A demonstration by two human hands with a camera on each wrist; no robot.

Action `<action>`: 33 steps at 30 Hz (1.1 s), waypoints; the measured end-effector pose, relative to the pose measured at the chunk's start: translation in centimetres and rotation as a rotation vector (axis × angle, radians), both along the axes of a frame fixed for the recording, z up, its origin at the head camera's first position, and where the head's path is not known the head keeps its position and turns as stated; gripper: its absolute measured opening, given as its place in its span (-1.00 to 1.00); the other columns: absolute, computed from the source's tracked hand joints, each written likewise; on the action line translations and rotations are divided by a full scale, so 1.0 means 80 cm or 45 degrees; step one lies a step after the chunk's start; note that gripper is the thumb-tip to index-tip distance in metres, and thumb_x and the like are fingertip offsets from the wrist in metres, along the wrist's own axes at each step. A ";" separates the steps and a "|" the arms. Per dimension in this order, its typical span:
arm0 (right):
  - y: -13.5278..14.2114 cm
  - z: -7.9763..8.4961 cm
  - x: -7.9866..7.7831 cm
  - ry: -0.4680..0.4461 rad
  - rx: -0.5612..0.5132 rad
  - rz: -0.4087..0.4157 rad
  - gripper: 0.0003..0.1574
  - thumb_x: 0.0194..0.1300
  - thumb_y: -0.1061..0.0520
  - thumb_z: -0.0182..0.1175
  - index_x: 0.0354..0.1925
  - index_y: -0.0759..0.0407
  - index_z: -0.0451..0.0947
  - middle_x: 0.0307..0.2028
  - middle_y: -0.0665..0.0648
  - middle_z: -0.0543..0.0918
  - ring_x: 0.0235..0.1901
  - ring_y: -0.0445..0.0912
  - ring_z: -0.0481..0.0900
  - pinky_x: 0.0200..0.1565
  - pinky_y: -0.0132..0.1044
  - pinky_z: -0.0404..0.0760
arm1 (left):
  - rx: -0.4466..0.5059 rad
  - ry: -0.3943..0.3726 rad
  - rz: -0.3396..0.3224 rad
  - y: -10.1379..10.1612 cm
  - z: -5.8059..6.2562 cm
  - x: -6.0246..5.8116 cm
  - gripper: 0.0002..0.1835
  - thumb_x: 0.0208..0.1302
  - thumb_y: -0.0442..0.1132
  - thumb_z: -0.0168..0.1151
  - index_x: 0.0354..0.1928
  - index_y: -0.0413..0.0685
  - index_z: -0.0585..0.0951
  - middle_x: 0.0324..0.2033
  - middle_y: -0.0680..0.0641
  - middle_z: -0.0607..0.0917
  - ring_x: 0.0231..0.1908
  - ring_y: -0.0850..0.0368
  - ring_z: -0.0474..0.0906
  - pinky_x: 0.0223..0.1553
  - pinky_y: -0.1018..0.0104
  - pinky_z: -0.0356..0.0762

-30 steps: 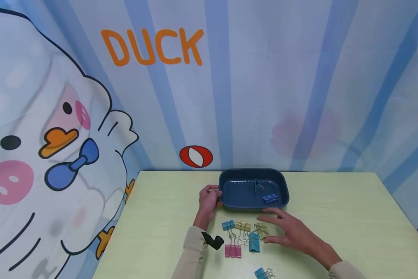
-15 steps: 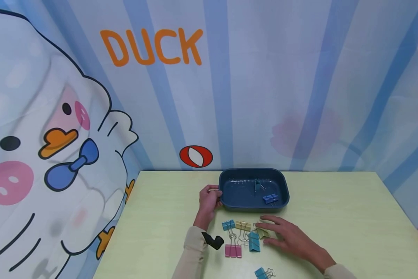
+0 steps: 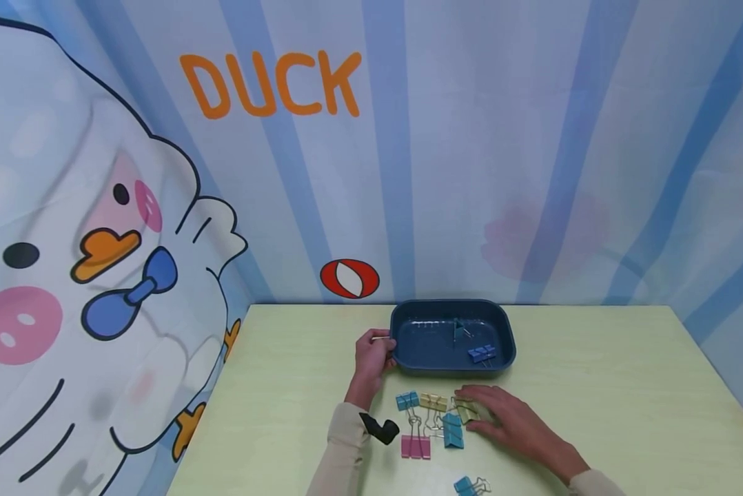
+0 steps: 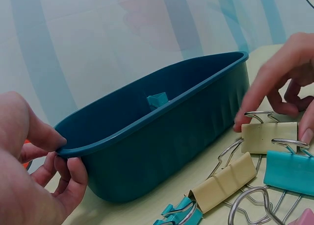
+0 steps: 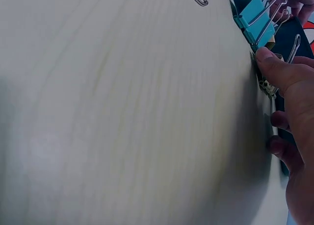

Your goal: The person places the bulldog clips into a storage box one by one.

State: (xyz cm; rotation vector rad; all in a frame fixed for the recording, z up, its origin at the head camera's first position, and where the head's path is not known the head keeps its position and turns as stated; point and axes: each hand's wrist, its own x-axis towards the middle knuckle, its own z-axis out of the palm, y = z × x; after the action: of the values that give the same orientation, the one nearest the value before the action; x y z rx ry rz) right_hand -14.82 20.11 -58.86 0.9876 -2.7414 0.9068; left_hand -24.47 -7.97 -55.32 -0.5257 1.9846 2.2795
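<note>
My left hand (image 3: 371, 358) pinches the left rim of a dark blue plastic tray (image 4: 162, 137), thumb on top and fingers beneath. Inside the tray lie a teal binder clip (image 3: 458, 329) and a blue binder clip (image 3: 482, 354). In front of it, my right hand (image 3: 514, 417) has a yellow-green binder clip (image 4: 269, 137) between forefinger and thumb, a fingertip at each end. Close beside that clip is a teal binder clip (image 3: 453, 430). Farther left are a yellow binder clip (image 3: 433, 401), a light blue one (image 3: 406, 400) and a pink one (image 3: 415, 446).
Another light blue binder clip (image 3: 465, 486) lies near the front, apart from the group. The clips' wire handles overlap in the cluster. A pale yellow table (image 3: 595, 372) carries everything, and a printed curtain (image 3: 446, 172) hangs behind its far edge.
My right hand has moved slightly left, and its thumb and forefinger have come together around the yellow-green clip. The left hand and tray have stayed in place.
</note>
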 end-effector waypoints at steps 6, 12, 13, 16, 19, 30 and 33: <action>0.000 -0.004 -0.001 -0.003 0.043 0.006 -0.44 0.38 -0.08 0.37 0.30 -0.08 0.60 0.25 0.05 0.63 0.25 0.04 0.56 0.18 0.11 0.56 | 0.017 -0.001 -0.005 0.000 0.001 0.003 -0.69 0.31 -0.44 0.21 0.08 -0.32 0.60 -0.39 -0.08 0.61 -0.54 0.16 0.49 -0.51 0.37 0.47; 0.000 -0.002 -0.001 -0.034 0.036 -0.019 -0.46 0.35 -0.08 0.39 0.26 -0.08 0.63 0.21 -0.02 0.65 0.23 0.01 0.57 0.19 0.10 0.55 | 0.014 -0.003 -0.001 0.001 0.001 0.002 -0.70 0.31 -0.43 0.21 0.07 -0.31 0.61 -0.40 -0.08 0.60 -0.54 0.16 0.48 -0.52 0.37 0.47; 0.000 -0.002 -0.002 -0.041 0.035 -0.022 -0.46 0.34 -0.08 0.40 0.26 -0.08 0.63 0.21 -0.03 0.65 0.23 0.01 0.57 0.19 0.11 0.55 | 0.012 -0.003 -0.003 0.001 0.001 0.002 -0.70 0.31 -0.43 0.21 0.07 -0.31 0.60 -0.40 -0.09 0.59 -0.54 0.15 0.48 -0.52 0.37 0.47; 0.000 -0.002 -0.003 -0.062 0.031 -0.027 -0.45 0.34 -0.08 0.40 0.26 -0.09 0.63 0.20 -0.05 0.65 0.23 0.01 0.57 0.20 0.11 0.55 | 0.008 -0.007 -0.007 0.000 0.003 0.002 -0.69 0.32 -0.43 0.20 0.09 -0.32 0.60 -0.39 -0.09 0.60 -0.54 0.15 0.47 -0.51 0.37 0.47; 0.001 0.000 -0.003 -0.063 0.029 -0.022 -0.45 0.33 -0.08 0.41 0.26 -0.08 0.63 0.20 -0.03 0.66 0.23 0.02 0.58 0.20 0.11 0.54 | 0.012 -0.002 -0.012 0.000 0.004 0.002 -0.69 0.32 -0.43 0.20 0.10 -0.33 0.59 -0.39 -0.10 0.61 -0.54 0.15 0.47 -0.51 0.37 0.46; 0.011 0.013 -0.001 0.022 0.022 -0.039 -0.46 0.27 -0.01 0.47 0.20 -0.03 0.66 0.16 0.00 0.66 0.19 0.03 0.60 0.15 0.08 0.58 | 0.004 -0.023 0.003 0.001 0.002 0.002 -0.67 0.32 -0.44 0.19 0.11 -0.32 0.59 -0.31 -0.17 0.64 -0.51 0.14 0.48 -0.51 0.38 0.47; 0.012 0.018 -0.002 0.046 0.032 -0.044 -0.47 0.27 -0.01 0.47 0.20 -0.03 0.67 0.15 -0.01 0.66 0.17 0.01 0.61 0.14 0.07 0.59 | 0.000 -0.022 -0.001 0.001 0.003 0.001 -0.67 0.33 -0.44 0.18 0.12 -0.32 0.59 -0.25 -0.24 0.66 -0.51 0.13 0.48 -0.49 0.37 0.48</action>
State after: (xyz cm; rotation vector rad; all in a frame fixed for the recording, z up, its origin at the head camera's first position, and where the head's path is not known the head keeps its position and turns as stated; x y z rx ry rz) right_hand -14.97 21.06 -57.39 0.9483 -2.7375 0.8430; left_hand -24.35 -7.87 -55.05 -0.5427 1.9766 2.2672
